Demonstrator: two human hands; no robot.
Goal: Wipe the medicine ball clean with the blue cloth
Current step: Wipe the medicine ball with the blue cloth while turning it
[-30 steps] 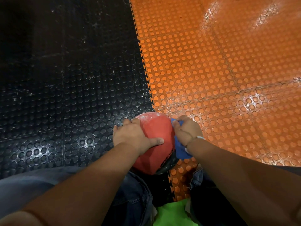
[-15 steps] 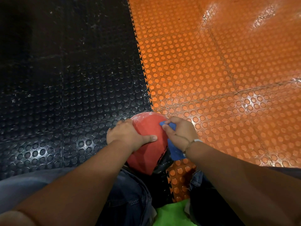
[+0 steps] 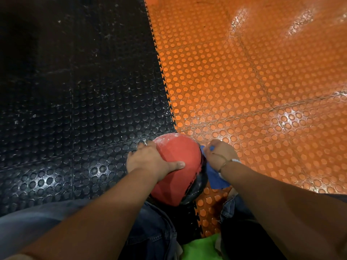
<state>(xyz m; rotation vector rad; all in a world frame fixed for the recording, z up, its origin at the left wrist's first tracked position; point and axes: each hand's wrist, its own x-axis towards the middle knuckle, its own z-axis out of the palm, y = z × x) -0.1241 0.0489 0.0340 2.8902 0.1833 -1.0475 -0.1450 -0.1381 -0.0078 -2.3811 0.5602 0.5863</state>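
- You have one ball (image 3: 176, 166) in view: red, with a black panel on its near right side and a white dusty patch along its far edge.
- It sits on the floor between your legs, over the toothed seam where the black mat (image 3: 75, 109) meets the orange mat (image 3: 244, 91).
- There is one cloth (image 3: 216, 177), blue, against the ball's right side and hanging down toward the orange mat. Most of it is covered by your wrist and the ball's curve.
- Both hands are in view, on opposite sides of the ball.
- Your left hand (image 3: 148, 162) wraps over the ball's left side with the thumb laid across the red top. Its fingers go round the far side, so only their knuckles show.
- Your right hand (image 3: 219, 154) is curled, pinching the cloth at the ball's right edge. Its fingertips are tucked under and hard to make out.
- One thin bracelet (image 3: 223, 163) crosses the right wrist.
- Your jeans (image 3: 155, 231) hide the ball's underside.
- A green fabric (image 3: 202, 248) is cut off by the bottom edge. You cannot tell what it is.
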